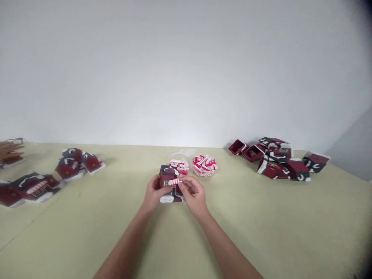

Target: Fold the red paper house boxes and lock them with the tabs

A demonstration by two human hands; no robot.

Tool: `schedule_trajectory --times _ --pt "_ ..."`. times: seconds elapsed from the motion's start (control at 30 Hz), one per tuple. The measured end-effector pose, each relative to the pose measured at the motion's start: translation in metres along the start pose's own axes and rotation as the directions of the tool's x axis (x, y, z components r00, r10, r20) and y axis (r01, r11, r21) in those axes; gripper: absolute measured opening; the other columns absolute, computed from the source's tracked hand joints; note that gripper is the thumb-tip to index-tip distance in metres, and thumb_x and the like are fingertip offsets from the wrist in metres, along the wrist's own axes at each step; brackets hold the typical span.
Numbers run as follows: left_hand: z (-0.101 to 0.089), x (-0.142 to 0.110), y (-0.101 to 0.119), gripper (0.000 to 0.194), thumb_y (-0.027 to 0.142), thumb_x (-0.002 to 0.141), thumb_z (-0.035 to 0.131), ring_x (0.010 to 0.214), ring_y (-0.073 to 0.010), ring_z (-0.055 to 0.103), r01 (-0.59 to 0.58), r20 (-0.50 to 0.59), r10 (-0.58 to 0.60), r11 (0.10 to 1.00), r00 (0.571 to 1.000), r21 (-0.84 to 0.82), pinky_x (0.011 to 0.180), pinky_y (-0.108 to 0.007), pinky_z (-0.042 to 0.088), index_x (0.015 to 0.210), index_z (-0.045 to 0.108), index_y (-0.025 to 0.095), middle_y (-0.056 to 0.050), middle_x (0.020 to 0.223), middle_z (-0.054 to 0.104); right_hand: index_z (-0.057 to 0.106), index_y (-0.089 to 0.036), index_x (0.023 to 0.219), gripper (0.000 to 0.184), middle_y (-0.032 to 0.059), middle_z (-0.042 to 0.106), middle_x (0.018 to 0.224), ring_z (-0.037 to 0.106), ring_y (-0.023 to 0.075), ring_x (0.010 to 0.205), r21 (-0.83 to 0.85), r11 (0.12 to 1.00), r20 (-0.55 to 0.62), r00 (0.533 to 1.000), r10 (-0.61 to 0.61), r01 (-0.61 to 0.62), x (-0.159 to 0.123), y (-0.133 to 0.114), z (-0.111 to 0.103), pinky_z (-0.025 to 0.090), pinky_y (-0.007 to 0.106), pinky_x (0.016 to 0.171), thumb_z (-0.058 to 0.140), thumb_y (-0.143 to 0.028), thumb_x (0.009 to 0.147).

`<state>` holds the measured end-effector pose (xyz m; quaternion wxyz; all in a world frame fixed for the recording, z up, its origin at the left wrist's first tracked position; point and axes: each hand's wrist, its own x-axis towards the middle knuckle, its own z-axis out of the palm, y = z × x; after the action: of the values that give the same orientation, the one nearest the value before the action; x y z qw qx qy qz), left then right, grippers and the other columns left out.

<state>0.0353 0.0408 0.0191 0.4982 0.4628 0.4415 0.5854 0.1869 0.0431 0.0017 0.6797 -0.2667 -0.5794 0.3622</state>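
Observation:
A small dark-red toy house with a dark roof and white snow-like trim stands upright before me. My left hand grips its left side, with the thumb across the front. Pinched in my right hand is a red-and-white striped strip, held against the house front above the windows. Whether the strip is fixed there, I cannot tell. Right behind the house are two clear bowls of similar strips; the left bowl is partly hidden by the house, the right bowl shows fully.
A heap of similar red houses lies at the right, several tipped over. More houses stand at the left, some with striped strips on their fronts. At the far left edge another person's hand is over a house. A pale wall rises behind the table.

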Motion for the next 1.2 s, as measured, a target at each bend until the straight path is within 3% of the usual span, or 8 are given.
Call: schedule_trajectory --times 0.1,0.2,0.3,0.4,0.5,0.77,1.2 --pt "0.002 -0.002 0.000 0.046 0.028 0.054 0.085 0.077 -0.0185 0.063 -0.003 0.022 0.002 1.000 1.000 0.003 0.071 -0.029 0.051 0.093 0.064 0.014 -0.005 0.087 0.070 0.071 -0.023 0.095 0.010 0.0058 0.076 0.096 0.070 0.0190 0.092 -0.240 0.956 0.050 0.985 -0.162 0.170 0.004 -0.001 -0.009 0.057 0.035 0.083 0.065 -0.027 0.089" --pt "0.002 -0.001 -0.003 0.048 0.030 0.054 0.086 0.079 -0.0191 0.063 -0.018 0.002 0.018 1.000 1.000 -0.006 0.073 -0.029 0.051 0.093 0.063 0.014 -0.005 0.089 0.070 0.074 -0.026 0.101 0.014 0.0037 0.076 0.093 0.066 0.0199 0.088 -0.469 0.807 0.188 0.934 -0.305 0.358 0.008 0.000 -0.020 0.055 0.038 0.082 0.065 -0.025 0.090" --pt "0.001 0.000 -0.006 0.048 0.033 0.056 0.087 0.079 -0.0189 0.063 -0.043 -0.016 0.043 0.999 0.999 0.022 0.073 -0.029 0.051 0.093 0.062 0.014 -0.006 0.089 0.070 0.074 -0.027 0.107 0.019 0.0027 0.077 0.096 0.064 0.0202 0.088 -0.564 0.663 0.309 0.870 -0.384 0.493 0.010 0.004 -0.025 0.054 0.040 0.082 0.063 -0.022 0.092" --pt "0.000 0.000 -0.007 0.048 0.037 0.058 0.087 0.079 -0.0185 0.062 -0.067 -0.010 0.068 0.994 0.998 0.081 0.073 -0.029 0.051 0.092 0.062 0.014 -0.006 0.089 0.069 0.073 -0.026 0.110 0.023 0.0041 0.076 0.101 0.064 0.0200 0.095 -0.596 0.593 0.318 0.837 -0.445 0.541 0.008 0.009 -0.025 0.053 0.040 0.087 0.060 -0.017 0.093" --pt "0.000 -0.001 -0.009 0.049 0.041 0.061 0.086 0.080 -0.0191 0.062 -0.085 0.003 0.085 0.988 0.996 0.130 0.073 -0.029 0.050 0.094 0.061 0.015 -0.007 0.090 0.069 0.073 -0.025 0.110 0.024 0.0065 0.074 0.104 0.066 0.0193 0.097 -0.600 0.593 0.279 0.835 -0.474 0.537 0.006 0.011 -0.022 0.054 0.040 0.088 0.058 -0.016 0.094" --pt "0.005 -0.004 -0.008 0.048 0.041 0.062 0.086 0.080 -0.0194 0.063 -0.091 -0.018 0.096 0.982 0.995 0.166 0.073 -0.029 0.051 0.096 0.063 0.016 -0.007 0.091 0.071 0.074 -0.025 0.111 0.024 0.0088 0.072 0.102 0.069 0.0185 0.095 -0.544 0.727 0.160 0.902 -0.400 0.419 0.000 0.012 -0.020 0.058 0.035 0.086 0.055 -0.022 0.096" --pt "0.005 -0.008 -0.006 0.048 0.040 0.063 0.083 0.083 -0.0205 0.063 -0.158 -0.075 0.186 0.947 0.980 0.281 0.073 -0.029 0.050 0.101 0.063 0.018 -0.005 0.093 0.070 0.076 -0.024 0.103 0.022 0.0074 0.072 0.097 0.070 0.0169 0.089 -0.518 0.732 0.203 0.895 -0.397 0.442 0.002 0.013 -0.020 0.060 0.031 0.082 0.057 -0.020 0.094"
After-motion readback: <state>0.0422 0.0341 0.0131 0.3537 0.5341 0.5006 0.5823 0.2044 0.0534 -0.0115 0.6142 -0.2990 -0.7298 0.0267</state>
